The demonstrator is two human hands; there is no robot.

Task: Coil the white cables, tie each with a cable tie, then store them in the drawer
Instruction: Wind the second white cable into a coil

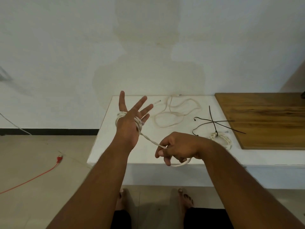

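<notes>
One white cable (149,140) wraps splayed left grip (130,119); right grip (175,147) pinches it

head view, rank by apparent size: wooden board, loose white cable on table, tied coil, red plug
Largest to smallest:
wooden board
loose white cable
tied coil
red plug
Plug sits on the floor, farther away: apparent only.

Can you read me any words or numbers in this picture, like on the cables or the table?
None: no words, numbers or signs can be read anywhere.
The white cable wound round the left hand and pinched by the right hand: plain.
Loose cable, tied coil, black cable ties: plain.
Wooden board, white table: no labels.
Red plug on the floor: too small to tell.
</notes>
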